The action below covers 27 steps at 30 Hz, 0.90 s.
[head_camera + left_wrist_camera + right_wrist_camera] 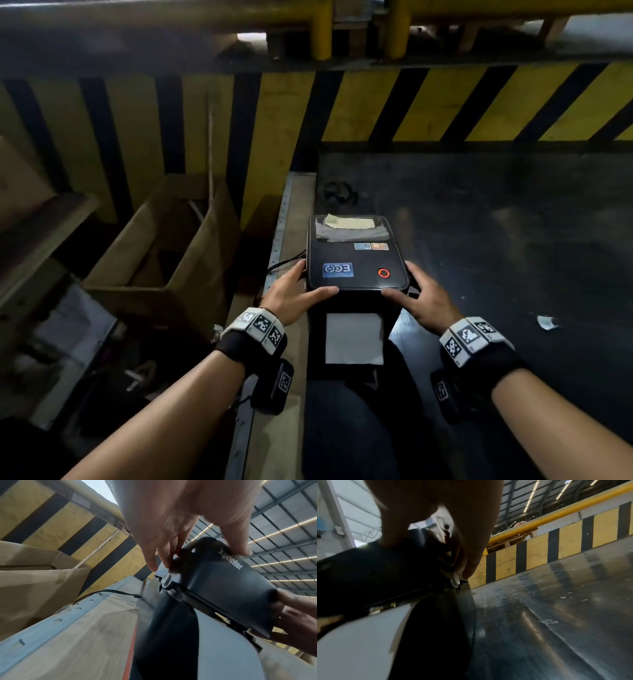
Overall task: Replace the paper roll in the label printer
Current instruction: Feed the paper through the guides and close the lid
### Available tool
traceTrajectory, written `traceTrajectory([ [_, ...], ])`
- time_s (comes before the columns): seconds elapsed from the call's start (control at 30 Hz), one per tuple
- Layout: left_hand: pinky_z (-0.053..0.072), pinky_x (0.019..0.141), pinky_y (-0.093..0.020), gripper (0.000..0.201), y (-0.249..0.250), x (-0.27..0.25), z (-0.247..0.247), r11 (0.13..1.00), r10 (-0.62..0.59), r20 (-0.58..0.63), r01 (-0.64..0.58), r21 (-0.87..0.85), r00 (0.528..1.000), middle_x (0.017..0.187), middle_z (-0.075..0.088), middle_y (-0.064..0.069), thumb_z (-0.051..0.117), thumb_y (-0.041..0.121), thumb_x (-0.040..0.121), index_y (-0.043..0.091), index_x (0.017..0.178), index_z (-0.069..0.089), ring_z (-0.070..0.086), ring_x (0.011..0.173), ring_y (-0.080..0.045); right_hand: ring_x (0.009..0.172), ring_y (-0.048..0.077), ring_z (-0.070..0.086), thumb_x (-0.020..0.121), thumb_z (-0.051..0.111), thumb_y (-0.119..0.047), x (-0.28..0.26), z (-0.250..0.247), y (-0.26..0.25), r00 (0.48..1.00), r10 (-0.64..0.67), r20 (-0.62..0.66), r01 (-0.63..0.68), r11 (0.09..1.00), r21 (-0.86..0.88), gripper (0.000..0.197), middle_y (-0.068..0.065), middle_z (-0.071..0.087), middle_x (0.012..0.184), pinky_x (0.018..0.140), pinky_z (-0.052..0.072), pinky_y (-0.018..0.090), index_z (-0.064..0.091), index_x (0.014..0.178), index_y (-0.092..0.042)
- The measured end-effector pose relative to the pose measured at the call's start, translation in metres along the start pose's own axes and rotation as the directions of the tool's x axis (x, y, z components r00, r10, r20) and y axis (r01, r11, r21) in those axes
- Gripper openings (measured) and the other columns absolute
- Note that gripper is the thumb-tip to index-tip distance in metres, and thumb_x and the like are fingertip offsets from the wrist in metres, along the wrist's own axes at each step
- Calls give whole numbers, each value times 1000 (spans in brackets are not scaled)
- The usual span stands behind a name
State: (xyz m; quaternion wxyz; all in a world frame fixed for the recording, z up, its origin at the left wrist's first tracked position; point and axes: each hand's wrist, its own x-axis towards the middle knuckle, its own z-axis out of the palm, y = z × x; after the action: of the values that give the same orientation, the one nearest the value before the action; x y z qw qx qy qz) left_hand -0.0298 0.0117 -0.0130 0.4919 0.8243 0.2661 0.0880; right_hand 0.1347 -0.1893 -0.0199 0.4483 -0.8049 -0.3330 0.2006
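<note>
1. the black plastic label printer (356, 260), glossy-topped with a red ring light and a blue sticker, sits near the left edge of the dark scuffed worktop (513, 240). its hinged lid (228, 582) appears lifted a little at the near edge, and a white sheet of label paper (354, 338) shows below the lid's front.
2. the left hand (294, 294) grips the lid's left side: the thumb lies on the front top edge, and the fingers (154, 555) are curled down beside a round side button.
3. the right hand (424, 298) mirrors it on the right side, thumb on the front edge. its fingers wrap the side, where the right wrist view shows them against the dark casing.
4. i judge the step to be opening the lid, or shutting it over the paper; which one i cannot tell.
5. risks: an uneven pull from the two hands could twist the hinge. if the lid is closing, the paper could get pinched crooked and feed badly. the printer stands close to the worktop edge, so a hard tug could slide it toward the open brown cardboard box (164, 246) below. the thin black cable (109, 592) at its left side could snag.
</note>
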Motion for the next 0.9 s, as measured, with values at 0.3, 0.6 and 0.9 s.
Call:
traceTrajectory([
  [0.3, 46, 99, -24, 73, -4, 4, 17, 983, 75, 49, -66, -174, 996, 131, 53, 6, 74, 43, 69, 42, 126, 29, 55, 117, -4, 100, -19, 50, 67, 75, -44, 13, 2, -4, 987, -15, 161, 6, 998, 55, 81, -11, 58, 121, 78, 36, -4, 32, 133, -28],
  [0.6, 45, 84, -4, 71, -11, 9, 20, 974, 87, 54, -74, -213, 995, 120, 50, 19, 71, 23, 77, 42, 126, 23, 51, 108, 13, 101, 0, 53, 52, 63, -63, 13, 6, 0, 996, -43, 82, 44, 999, -9, 95, -17, 54, 115, 72, 31, -7, 30, 135, -31],
  [0.9, 46, 89, -7, 72, -11, 8, 18, 970, 104, 63, -87, -227, 993, 126, 50, 10, 71, 25, 78, 38, 130, 23, 50, 113, 8, 100, 3, 53, 57, 66, -59, 9, 7, -2, 997, -40, 66, 40, 999, -2, 91, -15, 54, 115, 70, 35, -6, 31, 135, -28],
])
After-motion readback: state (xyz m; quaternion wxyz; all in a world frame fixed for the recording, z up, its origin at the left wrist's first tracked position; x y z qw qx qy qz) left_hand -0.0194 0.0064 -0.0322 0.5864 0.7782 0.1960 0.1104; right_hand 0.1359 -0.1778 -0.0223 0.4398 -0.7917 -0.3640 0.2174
